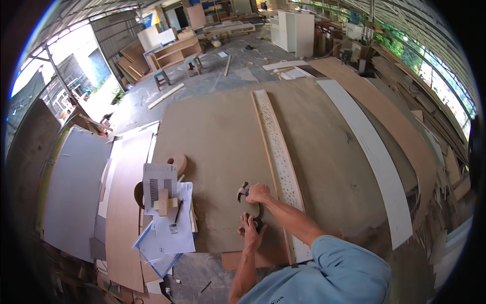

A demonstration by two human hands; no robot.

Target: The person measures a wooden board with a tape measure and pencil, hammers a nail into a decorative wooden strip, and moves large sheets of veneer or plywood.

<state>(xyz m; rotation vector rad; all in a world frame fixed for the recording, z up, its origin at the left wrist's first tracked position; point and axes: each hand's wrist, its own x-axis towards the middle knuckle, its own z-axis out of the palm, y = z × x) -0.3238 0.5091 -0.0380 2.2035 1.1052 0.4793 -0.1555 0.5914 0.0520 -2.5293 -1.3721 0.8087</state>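
My right hand (259, 193) is closed round a claw hammer (242, 192) close to its metal head, above the large brown board (217, 137). Just nearer to me, the fingers of my left hand (249, 230) curl round a small dark rounded object (258, 223); its kind I cannot make out. A thin dark curved line runs between the two hands. Beside them, partly behind my right forearm, lies a long narrow panel (277, 137) with wooden edge strips and a pale, speckled middle.
To the left are paper sheets (169, 235) with a pen and wood blocks on them, and a brown roll (178, 163). A white strip (364, 137) and a long brown sheet (390, 111) lie at right. Stools (161, 77) and a white cabinet (298, 33) stand farther back.
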